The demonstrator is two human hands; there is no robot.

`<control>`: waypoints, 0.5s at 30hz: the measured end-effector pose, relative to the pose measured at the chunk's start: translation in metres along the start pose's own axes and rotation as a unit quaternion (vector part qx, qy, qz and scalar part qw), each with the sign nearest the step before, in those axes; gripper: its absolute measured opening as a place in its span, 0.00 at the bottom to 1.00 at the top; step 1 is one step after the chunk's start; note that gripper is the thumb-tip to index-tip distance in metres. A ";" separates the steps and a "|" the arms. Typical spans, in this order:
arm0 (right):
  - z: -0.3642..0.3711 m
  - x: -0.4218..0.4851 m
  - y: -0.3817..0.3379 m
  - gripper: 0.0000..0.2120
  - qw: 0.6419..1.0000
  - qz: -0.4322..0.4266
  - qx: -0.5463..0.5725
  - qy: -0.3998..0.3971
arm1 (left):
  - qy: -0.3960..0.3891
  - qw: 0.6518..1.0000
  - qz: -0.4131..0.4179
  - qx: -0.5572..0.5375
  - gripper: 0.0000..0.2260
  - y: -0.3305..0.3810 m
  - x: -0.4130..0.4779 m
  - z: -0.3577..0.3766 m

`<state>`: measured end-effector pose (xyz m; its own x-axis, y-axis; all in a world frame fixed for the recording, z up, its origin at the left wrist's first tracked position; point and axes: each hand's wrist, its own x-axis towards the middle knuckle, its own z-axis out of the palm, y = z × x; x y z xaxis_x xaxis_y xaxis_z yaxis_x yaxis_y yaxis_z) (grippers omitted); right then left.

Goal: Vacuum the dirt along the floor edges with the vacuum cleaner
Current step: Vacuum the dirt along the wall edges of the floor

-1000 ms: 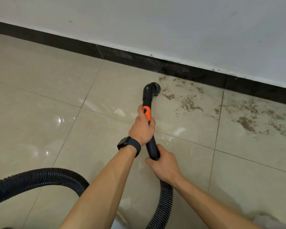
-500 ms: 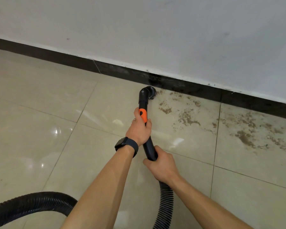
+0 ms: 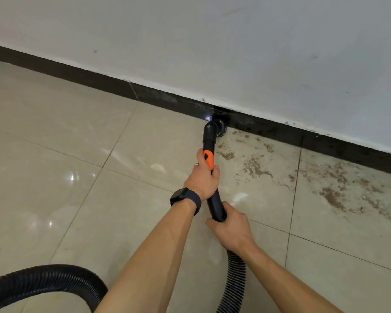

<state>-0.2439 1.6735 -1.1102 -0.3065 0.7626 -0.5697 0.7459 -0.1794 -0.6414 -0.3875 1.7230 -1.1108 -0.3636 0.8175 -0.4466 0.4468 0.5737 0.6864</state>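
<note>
A black vacuum wand point(image 3: 209, 141) with an orange switch point(image 3: 208, 159) points at the wall. Its round brush nozzle point(image 3: 219, 128) touches the black baseboard point(image 3: 158, 96) where floor meets wall. My left hand point(image 3: 203, 177), with a dark watch on the wrist, grips the wand just below the switch. My right hand point(image 3: 231, 229) grips the wand's lower end where the ribbed hose point(image 3: 234, 281) joins. Brown dirt point(image 3: 255, 166) is scattered over the beige tiles to the right of the nozzle, along the baseboard.
The black hose point(image 3: 48, 283) loops across the floor at the lower left. More dirt point(image 3: 339, 195) covers the tile at the far right. The tiles point(image 3: 54, 154) to the left look glossy. A white wall point(image 3: 212, 41) rises above the baseboard.
The nozzle has moved forward across the tile and now touches the baseboard. Both hands went forward with the wand. The hose loop has shifted at the lower left.
</note>
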 end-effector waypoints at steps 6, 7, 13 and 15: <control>0.014 0.006 -0.027 0.08 0.999 -0.018 -0.012 -0.030 | 0.027 0.999 -0.023 -0.030 0.29 -0.015 0.003 -0.030; 0.016 0.007 -0.033 0.08 0.999 -0.024 -0.023 -0.038 | 0.035 0.998 -0.032 -0.036 0.29 -0.019 0.003 -0.037; 0.033 0.010 -0.058 0.08 0.994 -0.045 -0.063 -0.076 | 0.069 0.994 -0.063 -0.056 0.28 -0.041 -0.003 -0.068; 0.038 0.011 -0.063 0.09 0.993 -0.048 -0.064 -0.087 | 0.078 0.993 -0.066 -0.064 0.27 -0.046 -0.006 -0.075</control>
<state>-0.3172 1.6693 -1.0954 -0.4683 0.6515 -0.5969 0.7747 -0.0221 -0.6320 -0.4672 1.6883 -1.0971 -0.5394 0.7116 -0.4502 0.2833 0.6569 0.6988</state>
